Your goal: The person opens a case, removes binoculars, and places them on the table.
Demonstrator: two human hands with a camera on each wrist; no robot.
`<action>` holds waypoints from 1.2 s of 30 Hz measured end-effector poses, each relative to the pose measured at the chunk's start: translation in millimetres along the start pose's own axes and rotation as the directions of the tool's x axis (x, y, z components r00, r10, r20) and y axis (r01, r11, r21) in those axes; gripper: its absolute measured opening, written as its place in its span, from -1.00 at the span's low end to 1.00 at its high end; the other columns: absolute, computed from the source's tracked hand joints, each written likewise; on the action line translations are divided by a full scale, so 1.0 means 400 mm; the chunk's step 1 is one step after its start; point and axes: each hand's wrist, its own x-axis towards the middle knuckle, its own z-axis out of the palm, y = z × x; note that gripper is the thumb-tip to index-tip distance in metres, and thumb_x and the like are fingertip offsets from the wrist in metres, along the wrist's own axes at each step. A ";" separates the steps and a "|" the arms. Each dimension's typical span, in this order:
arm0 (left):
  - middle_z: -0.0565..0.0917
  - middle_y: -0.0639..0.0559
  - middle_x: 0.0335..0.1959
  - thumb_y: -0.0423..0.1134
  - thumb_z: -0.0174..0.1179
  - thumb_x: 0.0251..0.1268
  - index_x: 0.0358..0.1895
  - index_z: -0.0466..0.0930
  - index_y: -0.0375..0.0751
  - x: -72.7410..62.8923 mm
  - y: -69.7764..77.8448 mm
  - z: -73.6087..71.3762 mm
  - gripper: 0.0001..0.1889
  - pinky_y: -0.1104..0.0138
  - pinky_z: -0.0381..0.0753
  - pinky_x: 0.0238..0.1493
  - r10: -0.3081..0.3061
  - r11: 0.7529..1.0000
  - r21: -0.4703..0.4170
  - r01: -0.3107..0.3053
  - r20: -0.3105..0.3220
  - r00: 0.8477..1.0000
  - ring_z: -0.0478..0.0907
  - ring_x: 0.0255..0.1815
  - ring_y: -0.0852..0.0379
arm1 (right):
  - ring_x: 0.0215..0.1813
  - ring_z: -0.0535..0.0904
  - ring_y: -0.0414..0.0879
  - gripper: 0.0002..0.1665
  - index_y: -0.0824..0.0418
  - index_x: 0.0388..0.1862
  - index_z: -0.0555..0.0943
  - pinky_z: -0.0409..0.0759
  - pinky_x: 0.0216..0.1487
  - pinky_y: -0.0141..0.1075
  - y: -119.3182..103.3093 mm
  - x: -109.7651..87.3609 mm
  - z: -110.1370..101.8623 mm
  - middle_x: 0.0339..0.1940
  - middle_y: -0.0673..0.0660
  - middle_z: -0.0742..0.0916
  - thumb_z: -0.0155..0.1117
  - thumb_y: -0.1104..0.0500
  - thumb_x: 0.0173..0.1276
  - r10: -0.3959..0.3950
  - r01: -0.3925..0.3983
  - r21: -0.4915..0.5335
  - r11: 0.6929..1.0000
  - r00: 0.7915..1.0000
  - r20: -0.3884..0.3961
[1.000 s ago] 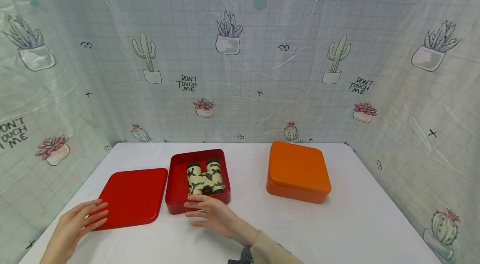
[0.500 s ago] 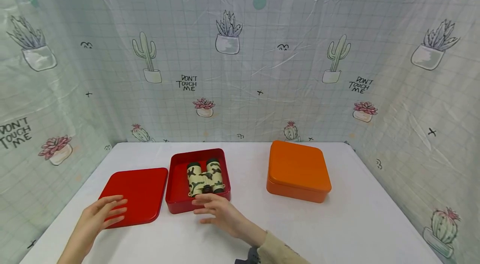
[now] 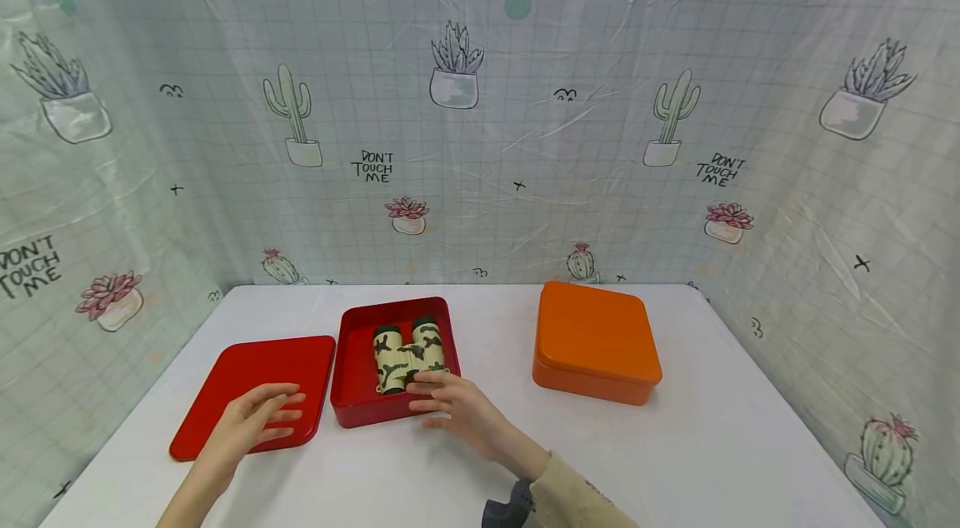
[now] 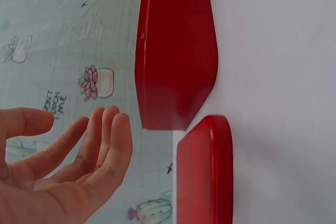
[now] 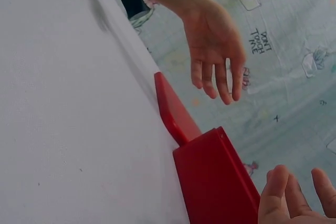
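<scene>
Camouflage-patterned binoculars (image 3: 408,355) lie inside an uncovered red box (image 3: 352,411). To its left on the table is the box's flat red lid (image 3: 247,378). My left hand (image 3: 247,421) hovers over the lid's near right part, fingers spread and relaxed; the left wrist view shows nothing in this hand (image 4: 73,171). My right hand (image 3: 465,415) is at the near right corner of the box, its relaxed fingertips overlapping the rim and the near end of the binoculars in the head view. In the right wrist view my left hand (image 5: 212,40) hangs above the lid (image 5: 176,111).
A closed orange box (image 3: 596,345) stands on the right half of the white table (image 3: 720,445). Behind and along both sides hangs a cactus-print curtain (image 3: 480,136). A dark wrist device (image 3: 510,505) sits by the right sleeve.
My left hand has moved right, from the lid's left edge to its near right part. My right hand has drifted slightly right along the box's near side. The boxes, lid and binoculars stay put.
</scene>
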 end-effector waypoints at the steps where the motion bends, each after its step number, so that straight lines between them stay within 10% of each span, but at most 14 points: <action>1: 0.49 -0.32 0.07 -0.11 -0.16 0.38 0.21 0.20 -0.40 0.001 0.004 0.007 -0.52 0.29 0.63 -0.16 0.003 1.000 0.005 -0.003 -0.004 1.000 0.60 -0.17 0.11 | 0.07 0.49 -0.10 -0.41 0.37 0.30 0.15 0.44 0.13 -0.22 -0.003 -0.001 -0.003 0.28 0.31 0.36 -0.15 0.15 0.33 -0.002 0.002 -0.010 1.000 1.000 -0.004; 16: 0.55 -0.30 -0.03 -0.30 -0.04 0.29 0.06 0.40 -0.36 0.017 0.033 0.098 -0.68 0.38 0.64 -0.29 0.198 0.972 0.153 -0.180 -0.111 0.974 0.56 -0.16 -0.04 | 0.03 0.51 -0.03 -0.47 0.38 0.21 0.27 0.45 0.15 -0.08 -0.008 0.002 -0.017 0.19 0.31 0.44 -0.06 0.16 0.31 -0.060 0.042 -0.151 0.988 0.991 -0.118; 26: 0.44 -0.30 0.06 -0.30 0.08 0.19 0.11 0.37 -0.36 0.030 0.021 0.151 -0.59 -0.06 0.54 -0.09 0.475 0.814 0.455 -0.361 -0.162 0.865 0.37 0.06 -0.22 | 0.03 0.46 0.12 -0.56 0.38 0.14 0.35 0.54 -0.01 -0.18 -0.014 0.013 -0.023 0.13 0.38 0.47 -0.03 0.21 0.31 -0.214 0.138 -0.434 0.890 0.968 -0.130; 36: 0.38 -0.22 0.13 -0.19 0.22 0.05 0.14 0.38 -0.26 0.052 0.003 0.180 -0.47 -0.14 0.44 0.00 0.639 0.612 0.651 -0.450 -0.072 0.766 0.22 0.18 -0.15 | -0.13 0.47 -0.01 -0.60 0.27 0.09 0.42 0.49 -0.18 -0.46 -0.010 0.030 -0.035 -0.01 0.27 0.57 0.05 0.20 0.26 -0.401 0.188 -0.743 0.642 0.909 -0.116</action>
